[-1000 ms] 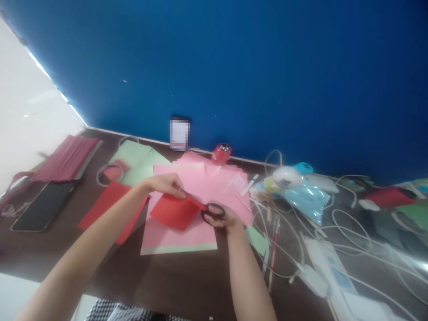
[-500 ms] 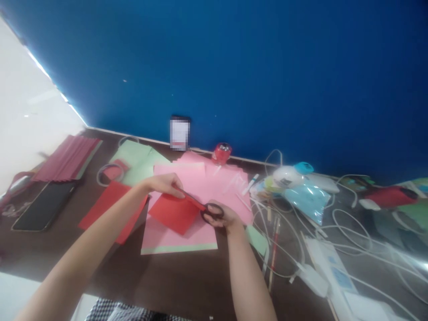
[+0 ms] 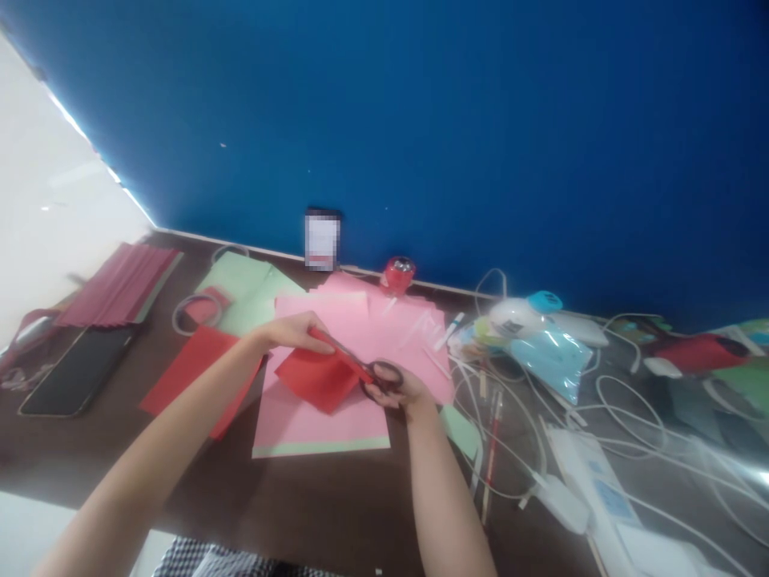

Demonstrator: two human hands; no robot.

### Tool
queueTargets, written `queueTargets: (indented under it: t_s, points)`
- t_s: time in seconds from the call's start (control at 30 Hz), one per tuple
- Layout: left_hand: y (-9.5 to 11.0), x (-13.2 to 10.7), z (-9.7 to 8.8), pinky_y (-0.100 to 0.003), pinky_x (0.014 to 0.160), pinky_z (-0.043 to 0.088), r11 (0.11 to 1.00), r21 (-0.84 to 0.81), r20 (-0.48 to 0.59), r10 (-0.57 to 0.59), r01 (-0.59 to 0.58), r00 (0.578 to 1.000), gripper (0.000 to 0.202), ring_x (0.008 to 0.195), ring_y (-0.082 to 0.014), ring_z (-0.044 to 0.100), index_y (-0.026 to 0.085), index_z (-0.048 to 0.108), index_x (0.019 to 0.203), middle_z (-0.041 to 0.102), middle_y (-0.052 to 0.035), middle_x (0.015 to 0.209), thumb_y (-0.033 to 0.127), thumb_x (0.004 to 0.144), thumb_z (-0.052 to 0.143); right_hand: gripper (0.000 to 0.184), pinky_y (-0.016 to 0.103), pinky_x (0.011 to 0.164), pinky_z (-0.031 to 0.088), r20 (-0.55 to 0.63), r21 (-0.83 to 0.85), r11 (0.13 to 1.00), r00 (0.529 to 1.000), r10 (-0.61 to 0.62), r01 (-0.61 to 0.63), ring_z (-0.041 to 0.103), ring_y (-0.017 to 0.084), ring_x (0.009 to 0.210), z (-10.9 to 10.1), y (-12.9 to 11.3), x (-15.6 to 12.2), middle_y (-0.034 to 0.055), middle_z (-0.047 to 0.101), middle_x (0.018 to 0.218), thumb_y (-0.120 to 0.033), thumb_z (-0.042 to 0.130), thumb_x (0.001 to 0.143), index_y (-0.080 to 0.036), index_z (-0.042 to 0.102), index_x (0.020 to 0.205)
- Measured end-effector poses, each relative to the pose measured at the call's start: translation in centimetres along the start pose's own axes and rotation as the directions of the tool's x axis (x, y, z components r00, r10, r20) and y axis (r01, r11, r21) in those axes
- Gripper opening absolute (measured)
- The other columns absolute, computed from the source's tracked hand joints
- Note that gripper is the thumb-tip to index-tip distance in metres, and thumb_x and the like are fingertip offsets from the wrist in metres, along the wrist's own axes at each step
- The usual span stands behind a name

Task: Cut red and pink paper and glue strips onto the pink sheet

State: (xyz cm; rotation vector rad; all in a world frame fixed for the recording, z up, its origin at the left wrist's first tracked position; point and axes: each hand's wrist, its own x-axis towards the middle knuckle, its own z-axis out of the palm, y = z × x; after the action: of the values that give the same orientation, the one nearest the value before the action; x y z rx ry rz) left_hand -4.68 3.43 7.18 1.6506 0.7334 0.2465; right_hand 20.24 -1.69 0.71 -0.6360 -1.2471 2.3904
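Note:
My left hand [image 3: 294, 330] pinches the far edge of a small red paper sheet [image 3: 316, 379], held just above a stack of pink paper [image 3: 360, 320]. My right hand [image 3: 404, 390] has its fingers through the black handles of a pair of scissors [image 3: 378, 377]. The scissors' red blades run along the sheet's upper right edge toward my left fingers. A light green sheet [image 3: 321, 447] shows under the pink stack's near edge.
On the dark brown table [image 3: 312, 505], another red sheet [image 3: 192, 369], green paper [image 3: 252, 292], a tape roll [image 3: 195, 308], a phone [image 3: 75, 370] and a maroon pleated piece [image 3: 117, 284] lie left. White cables [image 3: 606, 417], a power strip [image 3: 594, 481] and plastic packets [image 3: 553, 357] crowd the right. A blue wall [image 3: 420, 120] stands behind.
The red sheet has shifted and tilted slightly, its left corner drawn in toward the scissors. The blades have moved a little further along its edge. Both arms stay nearly in place.

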Motion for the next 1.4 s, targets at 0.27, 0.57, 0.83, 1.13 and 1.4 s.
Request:
queueTargets:
  t_s: [0.27, 0.57, 0.83, 1.13, 1.4]
  points:
    - [0.1, -0.1, 0.4, -0.019, 0.055, 0.046, 0.997, -0.081, -0.007, -0.002, 0.001, 1.000, 0.025, 0.062, -0.0124, 0.061, 0.013, 0.073, 0.087, 0.071, -0.0063, 0.075, 0.033, 0.073, 0.067, 0.050, 0.013, 0.020, 0.014, 0.005, -0.026, 1.000, 1.000, -0.017, 0.017, 0.029, 0.001, 0.023, 0.2, 0.1, 0.0, -0.0049, 0.046, 0.040, -0.058, 0.054, 0.076, -0.011, 0.052, 0.059]
    - [0.2, 0.1, 0.4, -0.021, 0.059, 0.048, 0.995, -0.097, 0.008, -0.014, 0.014, 1.000, 0.023, 0.066, -0.0134, 0.063, 0.015, 0.073, 0.087, 0.072, -0.0068, 0.079, 0.032, 0.072, 0.068, 0.047, 0.013, 0.020, 0.015, 0.031, -0.011, 1.000, 0.999, -0.021, 0.021, 0.028, 0.001, 0.024, -0.2, 0.3, -0.1, -0.0056, 0.046, 0.045, -0.056, 0.054, 0.077, -0.012, 0.051, 0.063]
    - [0.1, 0.2, 0.3, -0.020, 0.055, 0.047, 0.996, -0.085, 0.033, 0.024, -0.021, 0.999, 0.024, 0.062, -0.0128, 0.061, 0.013, 0.073, 0.083, 0.070, -0.0067, 0.075, 0.034, 0.073, 0.067, 0.045, 0.013, 0.020, 0.012, -0.003, -0.037, 0.999, 1.000, -0.009, 0.009, 0.026, 0.001, 0.023, -0.4, 0.4, -0.2, -0.0058, 0.045, 0.042, -0.054, 0.055, 0.077, -0.012, 0.051, 0.061]
    - [0.2, 0.3, 0.3, -0.019, 0.053, 0.044, 0.998, -0.053, 0.021, 0.033, -0.032, 0.999, 0.023, 0.059, -0.0111, 0.058, 0.013, 0.073, 0.079, 0.069, -0.0058, 0.071, 0.034, 0.073, 0.066, 0.043, 0.014, 0.020, 0.012, -0.009, -0.039, 0.999, 1.000, -0.020, 0.020, 0.026, 0.001, 0.023, -0.3, 0.4, -0.3, -0.0062, 0.045, 0.042, -0.052, 0.057, 0.076, -0.012, 0.052, 0.061]
    - [0.0, 1.2, 1.3, -0.019, 0.049, 0.039, 0.997, 0.032, 0.058, 0.074, -0.076, 0.996, 0.025, 0.054, -0.0094, 0.052, 0.012, 0.073, 0.082, 0.065, -0.0033, 0.063, 0.034, 0.073, 0.066, 0.045, 0.015, 0.020, 0.009, -0.020, -0.028, 1.000, 1.000, 0.013, -0.013, 0.024, 0.002, 0.021, 0.3, 0.0, 0.0, -0.0054, 0.044, 0.034, -0.055, 0.055, 0.076, -0.012, 0.052, 0.061]
